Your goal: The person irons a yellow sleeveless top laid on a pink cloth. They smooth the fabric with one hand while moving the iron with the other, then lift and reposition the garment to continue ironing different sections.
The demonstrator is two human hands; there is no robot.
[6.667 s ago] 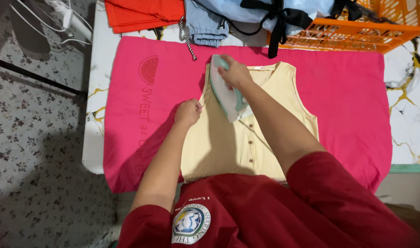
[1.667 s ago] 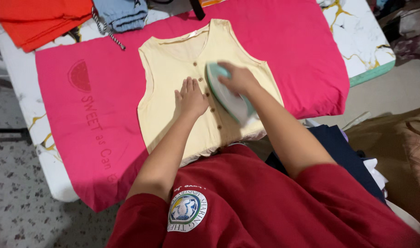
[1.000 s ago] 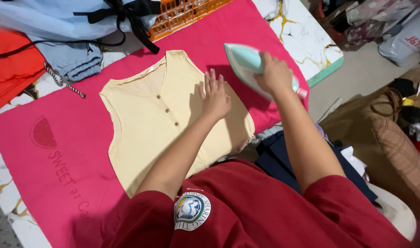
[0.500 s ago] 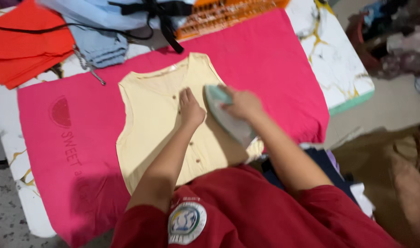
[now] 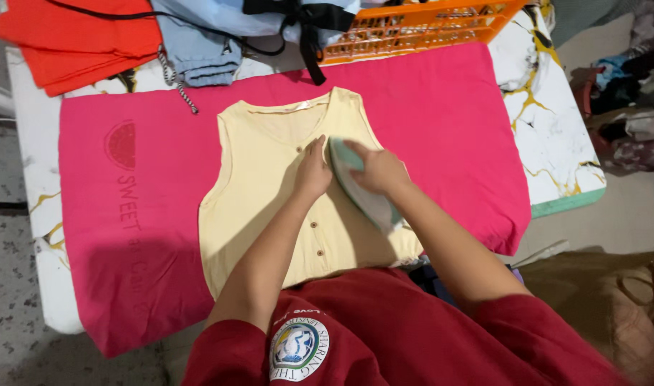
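A pale yellow sleeveless buttoned top (image 5: pixel 266 189) lies flat on a pink cloth (image 5: pixel 126 229) spread over the table. My right hand (image 5: pixel 380 170) grips a white and pale green iron (image 5: pixel 355 187), which rests on the right half of the top. Beside it, my left hand (image 5: pixel 312 171) presses flat on the fabric by the button line, fingers pointing away from me.
Folded orange clothes (image 5: pixel 76 39), a blue-grey garment with a drawstring (image 5: pixel 198 57) and an orange plastic crate (image 5: pixel 420 25) line the far edge of the white marbled table (image 5: pixel 556 129). Clothes are piled on the floor at the right (image 5: pixel 627 107).
One second ago the iron was lifted off to the right of the top. It came back down onto the top's right half and has slid up toward the chest. My left hand stays on the fabric.
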